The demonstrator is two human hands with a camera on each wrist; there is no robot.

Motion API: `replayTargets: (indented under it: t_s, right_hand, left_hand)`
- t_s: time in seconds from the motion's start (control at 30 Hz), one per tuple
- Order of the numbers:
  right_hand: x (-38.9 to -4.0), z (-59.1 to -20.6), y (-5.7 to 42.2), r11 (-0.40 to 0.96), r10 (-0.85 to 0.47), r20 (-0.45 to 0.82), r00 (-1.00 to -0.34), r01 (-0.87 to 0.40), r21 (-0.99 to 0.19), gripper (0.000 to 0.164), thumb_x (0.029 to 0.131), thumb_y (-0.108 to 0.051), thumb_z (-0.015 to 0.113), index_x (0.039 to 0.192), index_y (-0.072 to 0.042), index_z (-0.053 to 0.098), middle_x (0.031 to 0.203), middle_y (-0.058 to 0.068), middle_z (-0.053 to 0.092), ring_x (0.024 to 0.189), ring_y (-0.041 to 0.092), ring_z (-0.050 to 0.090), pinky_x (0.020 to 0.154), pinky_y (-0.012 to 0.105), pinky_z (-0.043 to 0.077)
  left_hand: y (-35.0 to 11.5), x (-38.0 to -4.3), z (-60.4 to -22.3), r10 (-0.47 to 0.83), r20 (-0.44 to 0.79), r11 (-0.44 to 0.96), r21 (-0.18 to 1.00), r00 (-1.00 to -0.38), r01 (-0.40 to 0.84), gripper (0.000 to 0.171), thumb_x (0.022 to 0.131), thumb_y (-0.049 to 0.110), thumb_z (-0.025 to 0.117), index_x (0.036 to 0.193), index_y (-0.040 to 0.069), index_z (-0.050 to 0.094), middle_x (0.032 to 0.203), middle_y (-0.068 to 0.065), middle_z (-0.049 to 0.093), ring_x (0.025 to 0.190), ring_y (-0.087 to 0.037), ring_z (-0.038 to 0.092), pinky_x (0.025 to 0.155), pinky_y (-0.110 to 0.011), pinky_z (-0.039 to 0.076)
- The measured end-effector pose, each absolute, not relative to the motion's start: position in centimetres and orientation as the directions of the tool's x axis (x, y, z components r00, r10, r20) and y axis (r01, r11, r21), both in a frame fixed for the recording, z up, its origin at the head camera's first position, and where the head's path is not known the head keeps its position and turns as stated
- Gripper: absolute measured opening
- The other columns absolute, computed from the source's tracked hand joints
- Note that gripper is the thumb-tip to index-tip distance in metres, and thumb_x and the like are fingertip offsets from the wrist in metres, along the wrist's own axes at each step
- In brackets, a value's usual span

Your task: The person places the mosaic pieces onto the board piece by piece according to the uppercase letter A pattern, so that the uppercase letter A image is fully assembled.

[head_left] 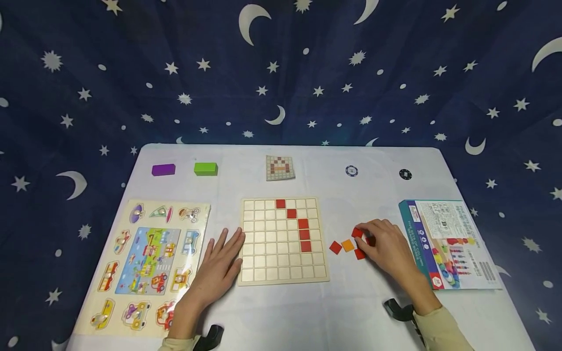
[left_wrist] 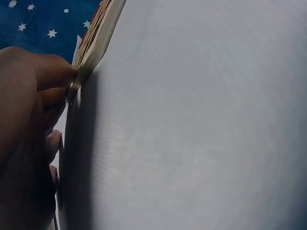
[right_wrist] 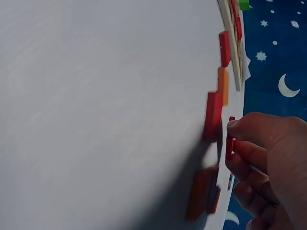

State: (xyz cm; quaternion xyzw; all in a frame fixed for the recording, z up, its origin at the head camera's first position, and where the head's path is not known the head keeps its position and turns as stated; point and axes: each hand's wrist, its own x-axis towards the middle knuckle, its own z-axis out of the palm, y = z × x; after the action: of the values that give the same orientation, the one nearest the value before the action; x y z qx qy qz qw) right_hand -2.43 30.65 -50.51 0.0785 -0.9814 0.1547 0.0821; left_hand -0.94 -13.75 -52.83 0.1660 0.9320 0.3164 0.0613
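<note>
A wooden grid board (head_left: 259,261) lies in the middle, with several red square tiles (head_left: 303,224) set in a bent line from its top row down its right side. My left hand (head_left: 218,273) lies flat with fingers extended, fingertips at the board's left edge. To the right of the board, my right hand (head_left: 388,246) pinches a red tile (right_wrist: 230,139) between thumb and fingers. Below and beside that hand are loose red tiles (head_left: 335,247) and an orange tile (head_left: 348,245); the hand partly covers some of them.
A vehicle puzzle board (head_left: 149,219) lies at the left, a boxed toy set (head_left: 452,243) at the right. Along the back are a purple block (head_left: 163,169), a green block (head_left: 206,169), a pattern card (head_left: 280,168), a blue-white chip (head_left: 351,170) and a black chip (head_left: 406,174).
</note>
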Motion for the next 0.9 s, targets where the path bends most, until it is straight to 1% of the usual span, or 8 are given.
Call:
replayTargets:
  t_s: [0.07,0.13,0.27,0.4,0.67,0.8,0.9]
  right_hand:
    - [-3.0,-50.5,30.0,0.932,-0.138,0.188,-0.972,-0.192,-0.308,0.033,0.084,-0.023,0.090,0.113,-0.010,0.081,0.101,0.008,0.077,0.087,0.022,0.059,0.075,0.039,0.046]
    - [-3.7,-50.3,29.2,0.924,-0.151,0.182,-0.972,-0.204,-0.324,0.032,0.086,-0.024,0.088,0.113,-0.011,0.080,0.101,0.007,0.077,0.090,0.023,0.061,0.077,0.040,0.048]
    - [-5.3,-50.0,26.6,0.907,-0.179,0.149,-0.973,-0.222,-0.358,0.029,0.089,-0.025,0.085,0.114,-0.011,0.080,0.106,0.008,0.078,0.098,0.026,0.065,0.086,0.045,0.052]
    - [-7.4,-49.9,23.6,0.885,-0.241,0.129,-0.962,-0.273,-0.377,0.030,0.091,-0.028,0.084,0.117,-0.013,0.080,0.108,0.006,0.077,0.100,0.025,0.064,0.093,0.046,0.054]
    - [-11.0,-49.8,17.7,0.832,-0.363,0.127,-0.923,-0.382,-0.401,0.030,0.093,-0.032,0.081,0.120,-0.016,0.080,0.112,0.002,0.076,0.102,0.022,0.064,0.093,0.043,0.054]
    - [-11.9,-49.9,15.2,0.800,-0.444,0.124,-0.888,-0.455,-0.391,0.030,0.096,-0.034,0.078,0.121,-0.018,0.079,0.115,0.000,0.075,0.104,0.021,0.065,0.093,0.042,0.055]
    - [-12.2,-50.1,13.7,0.788,-0.475,0.108,-0.873,-0.477,-0.390,0.028,0.097,-0.035,0.078,0.122,-0.020,0.078,0.118,0.000,0.076,0.106,0.021,0.066,0.095,0.042,0.055]
  left_hand:
    - [-13.8,-0.9,-52.8,0.348,-0.011,0.748,0.605,-0.937,0.271,0.061,0.109,0.025,0.058,0.166,0.017,0.039,0.176,0.001,0.035,0.167,-0.039,0.022,0.132,-0.065,0.011]
    - [-13.8,-0.9,-52.7,0.347,-0.012,0.751,0.602,-0.938,0.270,0.061,0.109,0.025,0.058,0.166,0.017,0.039,0.175,0.000,0.035,0.167,-0.038,0.022,0.132,-0.064,0.011]
    - [-13.8,-1.0,-52.6,0.347,-0.015,0.752,0.601,-0.938,0.269,0.061,0.109,0.025,0.057,0.166,0.017,0.039,0.176,0.000,0.035,0.167,-0.038,0.022,0.133,-0.064,0.011]
    - [-13.9,-1.1,-52.6,0.351,-0.019,0.751,0.602,-0.936,0.270,0.061,0.109,0.026,0.057,0.166,0.018,0.039,0.176,0.001,0.035,0.167,-0.038,0.021,0.133,-0.064,0.010]
    - [-14.0,-1.2,-53.0,0.365,-0.014,0.738,0.614,-0.931,0.280,0.061,0.109,0.027,0.056,0.166,0.019,0.039,0.176,0.001,0.034,0.167,-0.038,0.021,0.132,-0.066,0.010]
    - [-14.1,-1.2,-53.1,0.360,-0.010,0.734,0.620,-0.933,0.277,0.061,0.109,0.026,0.057,0.166,0.018,0.039,0.175,0.001,0.035,0.167,-0.038,0.022,0.132,-0.066,0.010]
    - [-14.1,-1.1,-53.1,0.357,-0.015,0.734,0.624,-0.934,0.270,0.061,0.109,0.027,0.057,0.166,0.019,0.039,0.175,0.001,0.035,0.167,-0.038,0.022,0.132,-0.066,0.010]
